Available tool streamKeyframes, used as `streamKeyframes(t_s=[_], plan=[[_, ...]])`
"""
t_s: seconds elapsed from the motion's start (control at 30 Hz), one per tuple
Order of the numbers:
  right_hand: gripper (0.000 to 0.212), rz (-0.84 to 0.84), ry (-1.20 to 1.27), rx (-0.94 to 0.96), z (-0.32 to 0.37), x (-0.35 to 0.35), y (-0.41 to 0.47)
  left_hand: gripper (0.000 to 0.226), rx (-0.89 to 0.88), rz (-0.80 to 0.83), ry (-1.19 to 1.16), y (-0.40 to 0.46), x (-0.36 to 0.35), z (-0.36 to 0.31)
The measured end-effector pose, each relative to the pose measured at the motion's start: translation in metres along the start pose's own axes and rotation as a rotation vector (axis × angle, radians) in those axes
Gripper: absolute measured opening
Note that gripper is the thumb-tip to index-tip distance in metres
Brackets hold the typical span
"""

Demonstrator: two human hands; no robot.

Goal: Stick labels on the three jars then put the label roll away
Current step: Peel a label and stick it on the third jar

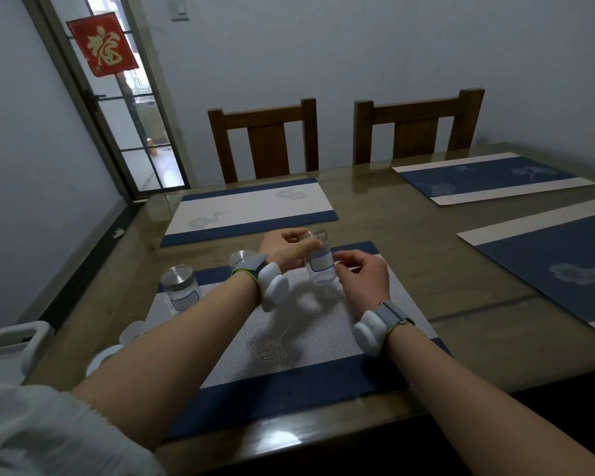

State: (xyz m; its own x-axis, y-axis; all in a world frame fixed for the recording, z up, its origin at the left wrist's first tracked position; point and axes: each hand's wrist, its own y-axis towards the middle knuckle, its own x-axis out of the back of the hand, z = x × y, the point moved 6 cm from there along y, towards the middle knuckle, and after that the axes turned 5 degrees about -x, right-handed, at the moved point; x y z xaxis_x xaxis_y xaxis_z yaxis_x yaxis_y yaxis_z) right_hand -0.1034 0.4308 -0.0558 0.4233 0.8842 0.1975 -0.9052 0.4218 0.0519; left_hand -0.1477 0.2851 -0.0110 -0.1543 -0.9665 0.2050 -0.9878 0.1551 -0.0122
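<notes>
My left hand (285, 250) grips a clear glass jar (320, 267) by its top and holds it tilted above the near placemat (289, 341). A white label with a blue border is on that jar's side, and the fingertips of my right hand (361, 274) press against the label's right edge. A second jar (181, 286) with a metal lid and a label stands upright at the placemat's left corner. Behind my left wrist shows the metal lid of a third jar (242, 258); its body is hidden. A white label roll (105, 357) lies at the table's left edge, partly behind my left forearm.
Three more placemats lie on the glass-topped wooden table (409, 228). Two wooden chairs (265, 139) stand at the far side. A white bin (11, 341) sits left of the table. A glass door is at the back left.
</notes>
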Motion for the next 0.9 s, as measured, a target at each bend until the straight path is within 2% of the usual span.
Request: streamKeyframes(t_s=[0.2,0.5,0.7,0.9], plan=[[0.024,0.038,0.002,-0.071,-0.012,-0.006,0.009,0.052,-0.052,0.021,0.143,0.010,-0.006,0.001],[0.026,0.063,-0.031,-0.083,-0.020,-0.009,0.016,0.055,-0.097,0.075,0.238,0.022,-0.013,0.010],[0.026,0.050,-0.045,-0.081,-0.022,-0.010,0.018,0.059,-0.092,0.091,0.236,0.026,-0.015,0.013],[0.023,0.039,-0.053,-0.085,-0.020,-0.008,0.012,0.072,-0.073,0.071,0.228,0.017,-0.012,0.010]])
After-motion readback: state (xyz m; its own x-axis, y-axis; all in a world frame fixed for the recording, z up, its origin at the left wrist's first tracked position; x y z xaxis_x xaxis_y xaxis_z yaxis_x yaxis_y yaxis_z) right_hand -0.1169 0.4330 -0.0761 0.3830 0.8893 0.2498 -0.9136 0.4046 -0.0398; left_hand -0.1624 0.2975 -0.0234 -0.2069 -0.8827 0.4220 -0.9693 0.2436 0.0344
